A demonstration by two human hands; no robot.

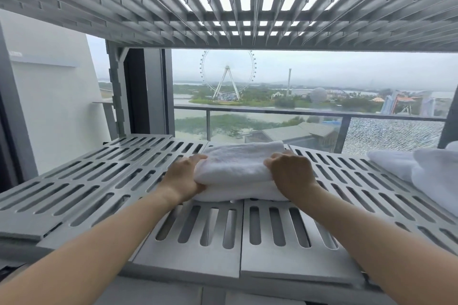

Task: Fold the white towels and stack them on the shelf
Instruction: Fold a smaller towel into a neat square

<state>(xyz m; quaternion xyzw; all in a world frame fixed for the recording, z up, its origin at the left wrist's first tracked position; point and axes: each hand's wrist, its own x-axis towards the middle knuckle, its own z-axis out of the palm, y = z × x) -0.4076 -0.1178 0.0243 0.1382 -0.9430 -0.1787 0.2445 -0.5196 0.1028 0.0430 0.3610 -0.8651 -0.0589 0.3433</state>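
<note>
- Grey slotted plastic shelf fills the frame, its near edge below the person's forearms and its far edge open toward a balcony window. Broad bare room lies to the left.
- Upper tier sits low overhead and would likely limit how high a stack can grow.
- Loose white towels lie heaped at the far right, well apart from the work.
- Folded white towel rests mid-shelf, across a seam between panels. Nothing guards the far edge, so a hard push could send it off the back.
- Left hand clasps the towel's left end, fingers over the top and thumb at the near side.
- Right hand curls over the towel's right end. An uneven release could let the fold spring open.
</note>
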